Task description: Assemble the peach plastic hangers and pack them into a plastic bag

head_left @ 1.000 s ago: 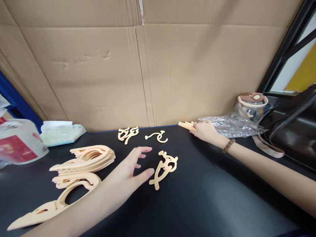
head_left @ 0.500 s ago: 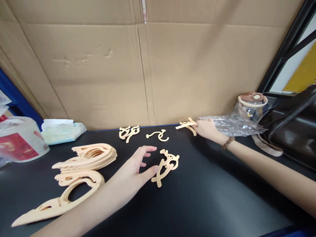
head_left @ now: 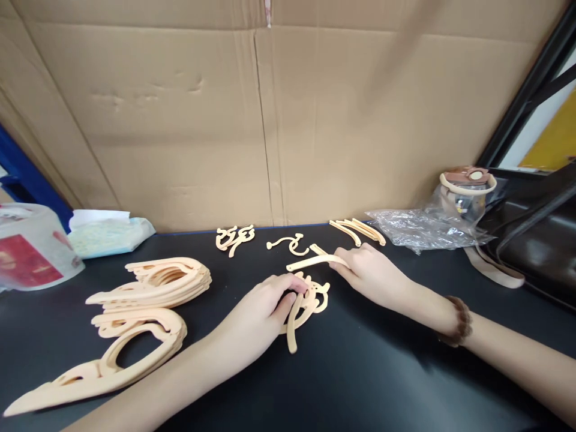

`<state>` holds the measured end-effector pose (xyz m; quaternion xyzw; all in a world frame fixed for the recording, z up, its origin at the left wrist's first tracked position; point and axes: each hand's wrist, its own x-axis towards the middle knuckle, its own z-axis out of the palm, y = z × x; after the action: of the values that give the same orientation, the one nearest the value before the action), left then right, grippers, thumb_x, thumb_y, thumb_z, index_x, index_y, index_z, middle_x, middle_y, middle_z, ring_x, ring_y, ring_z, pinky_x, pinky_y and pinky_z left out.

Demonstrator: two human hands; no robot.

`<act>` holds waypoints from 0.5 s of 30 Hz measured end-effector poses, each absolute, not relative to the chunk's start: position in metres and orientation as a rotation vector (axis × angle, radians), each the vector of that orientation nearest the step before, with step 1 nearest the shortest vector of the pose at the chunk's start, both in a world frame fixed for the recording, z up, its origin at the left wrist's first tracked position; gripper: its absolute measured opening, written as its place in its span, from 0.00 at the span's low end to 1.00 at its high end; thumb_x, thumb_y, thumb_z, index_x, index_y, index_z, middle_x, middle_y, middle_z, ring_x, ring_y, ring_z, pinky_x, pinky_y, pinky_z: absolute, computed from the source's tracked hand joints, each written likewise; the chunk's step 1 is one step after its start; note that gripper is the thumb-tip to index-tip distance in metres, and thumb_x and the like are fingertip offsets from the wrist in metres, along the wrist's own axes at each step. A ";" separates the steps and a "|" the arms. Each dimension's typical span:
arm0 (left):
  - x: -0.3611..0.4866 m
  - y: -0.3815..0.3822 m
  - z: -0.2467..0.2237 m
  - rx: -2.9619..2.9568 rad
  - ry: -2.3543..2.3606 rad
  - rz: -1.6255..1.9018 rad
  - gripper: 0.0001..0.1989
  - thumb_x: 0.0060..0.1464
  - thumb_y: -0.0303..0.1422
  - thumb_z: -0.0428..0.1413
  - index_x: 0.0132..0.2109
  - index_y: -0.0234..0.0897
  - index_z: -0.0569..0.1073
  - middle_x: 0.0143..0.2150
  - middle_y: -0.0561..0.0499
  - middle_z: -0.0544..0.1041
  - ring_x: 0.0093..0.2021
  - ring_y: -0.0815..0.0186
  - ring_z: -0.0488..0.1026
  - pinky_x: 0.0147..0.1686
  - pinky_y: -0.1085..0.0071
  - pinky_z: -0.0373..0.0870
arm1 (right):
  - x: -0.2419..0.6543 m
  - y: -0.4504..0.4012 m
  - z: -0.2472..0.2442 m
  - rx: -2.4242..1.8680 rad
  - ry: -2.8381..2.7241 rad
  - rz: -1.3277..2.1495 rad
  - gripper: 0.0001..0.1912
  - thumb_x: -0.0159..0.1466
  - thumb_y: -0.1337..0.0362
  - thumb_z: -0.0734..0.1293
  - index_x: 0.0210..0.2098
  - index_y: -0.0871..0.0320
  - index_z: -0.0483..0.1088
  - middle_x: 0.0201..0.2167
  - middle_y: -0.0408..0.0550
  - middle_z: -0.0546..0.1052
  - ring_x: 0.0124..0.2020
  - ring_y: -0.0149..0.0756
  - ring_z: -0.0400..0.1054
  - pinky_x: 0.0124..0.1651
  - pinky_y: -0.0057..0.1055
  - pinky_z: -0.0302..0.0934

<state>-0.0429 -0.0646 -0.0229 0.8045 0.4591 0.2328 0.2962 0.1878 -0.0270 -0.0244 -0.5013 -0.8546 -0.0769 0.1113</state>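
My left hand (head_left: 274, 303) pinches the upper end of a curved cream piece (head_left: 293, 327) at the near middle of the black table. Right beside it lies a small heap of cream hook-shaped pieces (head_left: 320, 295), partly hidden by my fingers. My right hand (head_left: 360, 267) is closed on cream curved strips (head_left: 310, 261), which point out to the left above the heap. Further back, more curved strips (head_left: 357, 231) lie side by side. Two groups of hook pieces, one at the back left (head_left: 234, 239) and one at the back centre (head_left: 290, 242), rest near the cardboard.
Stacked cream hanger-shaped pieces (head_left: 148, 324) lie at the left. Behind them are a tissue pack (head_left: 108, 235) and a large tape roll (head_left: 38, 246). Clear plastic wrap (head_left: 409, 228), a clear cup (head_left: 465, 195) and a dark bag (head_left: 535, 234) stand right. Cardboard (head_left: 180, 120) rises behind.
My right hand has come back from the rear strips toward the middle, bringing strips with it. My left hand has closed on a curved piece at the heap and shifted it slightly.
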 end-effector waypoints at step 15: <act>-0.058 -0.055 -0.031 2.694 1.235 0.444 0.21 0.65 0.24 0.40 0.61 0.44 0.62 0.61 0.51 0.69 0.59 0.61 0.64 0.58 0.59 0.62 | 0.227 0.005 -0.033 -1.273 -2.440 0.057 0.28 0.71 0.51 0.50 0.59 0.62 0.66 0.61 0.54 0.68 0.64 0.44 0.57 0.66 0.47 0.49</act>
<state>-0.0578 -0.0553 -0.0309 0.8966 0.4110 0.1479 0.0726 0.2268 0.0045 -0.0326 -0.4537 -0.8697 0.0203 0.1935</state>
